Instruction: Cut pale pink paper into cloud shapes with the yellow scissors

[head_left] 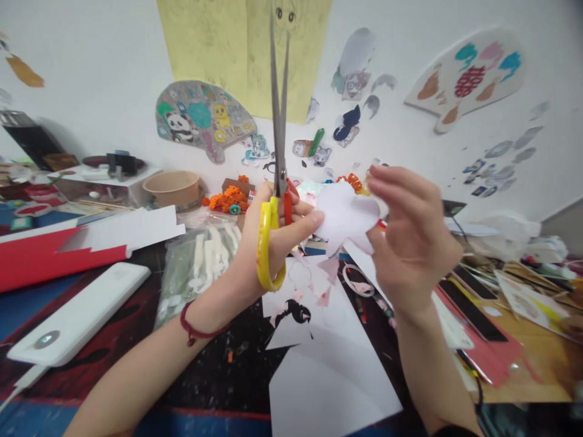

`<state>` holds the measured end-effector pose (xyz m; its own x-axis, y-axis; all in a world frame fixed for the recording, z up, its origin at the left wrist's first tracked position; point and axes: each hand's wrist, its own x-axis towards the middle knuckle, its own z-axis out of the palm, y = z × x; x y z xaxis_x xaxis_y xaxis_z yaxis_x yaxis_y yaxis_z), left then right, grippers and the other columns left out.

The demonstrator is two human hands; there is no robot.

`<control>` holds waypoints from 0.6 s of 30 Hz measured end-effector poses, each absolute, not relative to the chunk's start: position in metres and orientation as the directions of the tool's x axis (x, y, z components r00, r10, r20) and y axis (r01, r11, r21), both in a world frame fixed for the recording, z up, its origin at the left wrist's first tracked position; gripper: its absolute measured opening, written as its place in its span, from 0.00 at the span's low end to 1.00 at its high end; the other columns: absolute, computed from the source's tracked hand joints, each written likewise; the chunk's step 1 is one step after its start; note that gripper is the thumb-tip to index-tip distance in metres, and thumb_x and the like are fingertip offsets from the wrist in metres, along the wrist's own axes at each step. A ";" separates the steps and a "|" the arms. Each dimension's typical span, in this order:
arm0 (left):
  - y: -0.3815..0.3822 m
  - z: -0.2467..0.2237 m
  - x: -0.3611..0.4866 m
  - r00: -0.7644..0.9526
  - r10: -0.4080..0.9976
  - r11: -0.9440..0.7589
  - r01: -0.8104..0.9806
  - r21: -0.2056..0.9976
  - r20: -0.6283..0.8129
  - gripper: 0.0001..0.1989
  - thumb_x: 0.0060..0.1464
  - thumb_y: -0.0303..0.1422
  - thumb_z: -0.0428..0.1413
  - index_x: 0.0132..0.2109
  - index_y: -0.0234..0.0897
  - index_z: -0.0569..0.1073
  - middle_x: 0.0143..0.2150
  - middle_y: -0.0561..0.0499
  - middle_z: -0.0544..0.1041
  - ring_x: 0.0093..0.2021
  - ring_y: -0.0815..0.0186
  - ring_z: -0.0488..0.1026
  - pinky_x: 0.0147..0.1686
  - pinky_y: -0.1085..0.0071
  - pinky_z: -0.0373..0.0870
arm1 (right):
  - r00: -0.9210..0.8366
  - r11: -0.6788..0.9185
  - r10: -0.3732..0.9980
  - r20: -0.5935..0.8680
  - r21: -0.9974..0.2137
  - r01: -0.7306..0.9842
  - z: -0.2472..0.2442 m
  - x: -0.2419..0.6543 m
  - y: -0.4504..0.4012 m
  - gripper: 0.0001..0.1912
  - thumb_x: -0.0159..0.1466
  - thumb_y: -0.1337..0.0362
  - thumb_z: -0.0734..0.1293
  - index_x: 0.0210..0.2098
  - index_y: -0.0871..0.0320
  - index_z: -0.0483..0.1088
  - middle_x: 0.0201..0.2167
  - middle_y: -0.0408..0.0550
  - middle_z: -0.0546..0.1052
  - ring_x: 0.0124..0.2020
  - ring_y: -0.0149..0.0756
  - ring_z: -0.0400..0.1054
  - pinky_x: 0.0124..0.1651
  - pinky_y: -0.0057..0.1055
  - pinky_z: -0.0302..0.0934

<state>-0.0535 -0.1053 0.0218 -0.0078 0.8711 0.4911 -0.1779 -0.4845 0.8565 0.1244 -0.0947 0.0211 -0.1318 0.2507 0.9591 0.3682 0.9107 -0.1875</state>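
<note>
A pair of scissors (279, 164) with a yellow and an orange handle loop points upward, its blades slightly apart, in my left hand (257, 249). The thumb of that hand also presses on a white paper cutout (348, 215) with rounded lobes, gripping its left edge. At the cutout's right side is my right hand (412, 237), its fingers raised and apart. Its thumb is at the paper's edge; whether it touches I cannot tell. Below lie white paper sheets (328, 382) with small pink and black paper scraps (298, 312).
A white power bank (79, 312) with a cable lies at left, near a red folder (54, 261) and a plastic bag (200, 261) of pale pieces. Orange craft pieces (230, 199) are behind. Decorated fans (204, 118) hang on the wall. A phone-like black slab (471, 309) lies right.
</note>
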 end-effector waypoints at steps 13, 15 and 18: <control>-0.102 0.015 -0.036 -0.330 0.576 -0.809 -0.097 0.580 0.748 0.20 0.51 0.29 0.66 0.39 0.42 0.60 0.31 0.57 0.70 0.26 0.73 0.69 0.31 0.69 0.69 | -0.251 0.514 0.802 0.542 -0.840 -0.172 0.011 0.120 -0.082 0.24 0.63 0.40 0.64 0.36 0.53 0.80 0.32 0.47 0.80 0.35 0.35 0.75 0.42 0.36 0.73; -0.101 0.018 -0.031 -0.334 0.575 -0.809 -0.097 0.579 0.747 0.20 0.52 0.28 0.66 0.40 0.42 0.60 0.31 0.57 0.70 0.26 0.74 0.69 0.31 0.69 0.69 | -0.267 0.519 0.799 0.538 -0.843 -0.145 0.016 0.123 -0.085 0.23 0.60 0.41 0.68 0.36 0.54 0.80 0.33 0.47 0.80 0.36 0.37 0.75 0.42 0.37 0.73; -0.100 0.023 -0.021 -0.338 0.574 -0.810 -0.100 0.578 0.746 0.20 0.51 0.29 0.67 0.40 0.42 0.61 0.32 0.56 0.70 0.27 0.73 0.69 0.30 0.69 0.69 | -0.163 0.554 0.817 0.553 -0.831 -0.043 0.022 0.125 -0.092 0.12 0.58 0.53 0.74 0.34 0.55 0.79 0.31 0.45 0.79 0.34 0.35 0.74 0.37 0.33 0.72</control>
